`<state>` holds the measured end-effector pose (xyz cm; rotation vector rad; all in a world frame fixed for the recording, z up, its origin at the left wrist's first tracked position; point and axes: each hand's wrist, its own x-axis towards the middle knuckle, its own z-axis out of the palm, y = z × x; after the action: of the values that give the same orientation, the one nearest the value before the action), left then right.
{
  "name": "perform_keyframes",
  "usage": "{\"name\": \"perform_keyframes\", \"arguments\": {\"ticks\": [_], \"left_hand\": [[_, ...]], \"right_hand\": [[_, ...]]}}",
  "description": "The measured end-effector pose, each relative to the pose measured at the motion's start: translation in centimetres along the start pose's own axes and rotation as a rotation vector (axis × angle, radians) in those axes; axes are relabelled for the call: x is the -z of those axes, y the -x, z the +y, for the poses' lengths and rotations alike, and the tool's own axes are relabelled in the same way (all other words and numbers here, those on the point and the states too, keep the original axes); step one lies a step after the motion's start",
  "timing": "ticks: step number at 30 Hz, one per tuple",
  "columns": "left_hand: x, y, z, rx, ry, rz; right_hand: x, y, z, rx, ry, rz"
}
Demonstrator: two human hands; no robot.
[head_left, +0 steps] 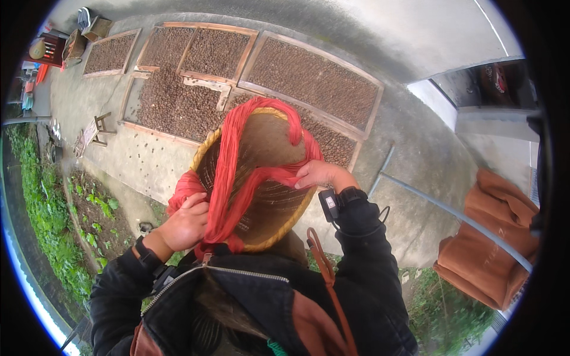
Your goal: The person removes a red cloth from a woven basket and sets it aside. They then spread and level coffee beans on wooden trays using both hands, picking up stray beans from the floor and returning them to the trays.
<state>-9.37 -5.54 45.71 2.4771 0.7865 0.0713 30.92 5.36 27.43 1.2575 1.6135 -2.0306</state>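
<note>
Close in front of my body is a deep woven basket (270, 139) with a yellow braided rim, its open mouth tilted up toward me. A long red cloth strap (228, 160) is looped over the far rim and runs down across the mouth. My left hand (187, 222) is closed at the basket's left side, its fingers on the bunched red cloth. On the right rim, my right hand (320, 175) grips another stretch of the same cloth, thumb on top. Woven wall shows inside the basket.
Wooden frames (314, 77) full of small brown nuts or seeds lie on the concrete beyond the basket. A small wooden stool (95, 133) stands at left, near green plants (47, 196). At right, a blue-grey pole (451, 210) crosses before a brown cloth (490, 237).
</note>
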Motion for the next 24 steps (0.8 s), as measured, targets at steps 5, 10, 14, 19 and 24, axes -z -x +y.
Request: {"name": "perform_keyframes", "arguments": {"ticks": [5,10,14,19,24], "left_hand": [[-0.8,-0.5,0.0,-0.028,0.016,0.028],[-0.9,-0.6,-0.8,-0.009,0.009,0.022],[-1.3,-2.5,-1.3,-0.006,-0.041,0.031],[-2.7,-7.2,-1.2,0.017,-0.096,0.037],[-3.4,-10.4,-0.6,0.044,-0.042,0.004]], "right_hand": [[-6.0,1.0,-1.6,0.115,0.475,-0.108],[-9.0,3.2,-3.7,0.176,0.177,0.023],[-11.3,4.4,-5.2,0.275,0.192,0.110],[-14.0,4.1,-6.5,0.511,0.151,0.137],[-15.5,3.4,-6.4,0.308,0.181,0.297]]}}
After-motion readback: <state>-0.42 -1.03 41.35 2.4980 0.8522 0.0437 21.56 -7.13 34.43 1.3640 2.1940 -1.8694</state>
